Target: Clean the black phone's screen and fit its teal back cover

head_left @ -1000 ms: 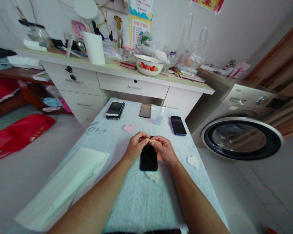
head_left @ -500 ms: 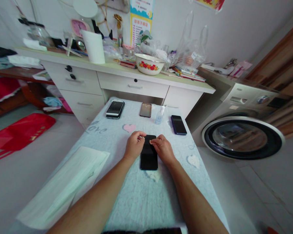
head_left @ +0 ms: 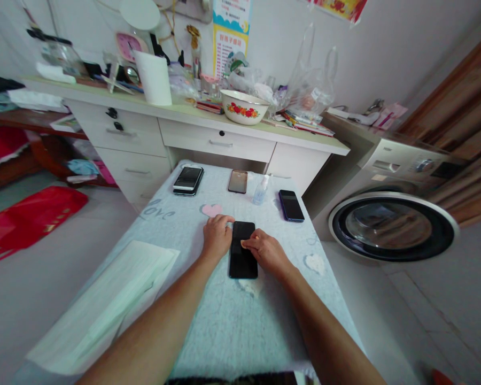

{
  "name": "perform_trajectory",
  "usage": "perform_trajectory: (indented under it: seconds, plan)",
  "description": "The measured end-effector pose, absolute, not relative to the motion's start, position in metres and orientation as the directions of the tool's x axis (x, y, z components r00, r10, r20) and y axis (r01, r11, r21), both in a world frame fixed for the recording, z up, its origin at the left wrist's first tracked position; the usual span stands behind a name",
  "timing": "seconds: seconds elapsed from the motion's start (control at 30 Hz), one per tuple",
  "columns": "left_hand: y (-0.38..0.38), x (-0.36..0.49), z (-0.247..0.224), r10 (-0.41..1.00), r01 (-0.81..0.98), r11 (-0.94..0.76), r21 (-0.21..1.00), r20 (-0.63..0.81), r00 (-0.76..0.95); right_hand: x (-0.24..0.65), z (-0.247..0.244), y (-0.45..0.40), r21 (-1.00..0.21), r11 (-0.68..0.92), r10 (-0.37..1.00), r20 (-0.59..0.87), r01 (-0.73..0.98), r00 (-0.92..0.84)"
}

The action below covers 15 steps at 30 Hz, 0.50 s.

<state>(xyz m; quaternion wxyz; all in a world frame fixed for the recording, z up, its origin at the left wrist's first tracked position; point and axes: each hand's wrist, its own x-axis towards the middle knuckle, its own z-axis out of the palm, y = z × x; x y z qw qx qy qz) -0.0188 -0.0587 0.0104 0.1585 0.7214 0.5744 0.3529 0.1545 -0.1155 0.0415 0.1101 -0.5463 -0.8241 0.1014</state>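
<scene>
A black smartphone [head_left: 243, 264] lies flat on the cloth-covered table, its dark screen up and its long side pointing away from me. My left hand [head_left: 217, 236] is at its upper left edge, fingers bent and gripping the rim near the corner. Over the middle of the screen, my right hand [head_left: 268, 249] comes in from the right with thumb and fingertips pinched together, touching the glass. Whatever is between those fingertips, if anything, is too small to make out. A clear spray bottle [head_left: 260, 191] stands beyond the phone.
Stacked phones [head_left: 188, 179] lie at the far left of the table, a phone case [head_left: 238, 182] at the back, another phone [head_left: 291, 205] at right. A folded pale cloth [head_left: 104, 307] covers the left side. Behind are a cluttered desk [head_left: 208, 120] and a washing machine [head_left: 393, 176].
My right hand has slid down from the upper screen to about its middle. My left hand has shifted slightly left, to the phone's upper left edge. The phone stays in place.
</scene>
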Motion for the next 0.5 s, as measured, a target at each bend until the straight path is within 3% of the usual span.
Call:
perform_trajectory:
  seconds: [0.3, 0.5]
  plan:
    - [-0.058, -0.018, 0.004, 0.945, 0.784, -0.287, 0.55, 0.299, 0.136, 0.152, 0.05, -0.16, -0.342, 0.545, 0.829, 0.083, 0.766, -0.552]
    - [-0.06, -0.017, 0.005, 0.949, 0.838, -0.277, 0.47, 0.271, 0.161, 0.158, 0.044, -0.139, -0.263, 0.463, 0.885, 0.081, 0.846, -0.459]
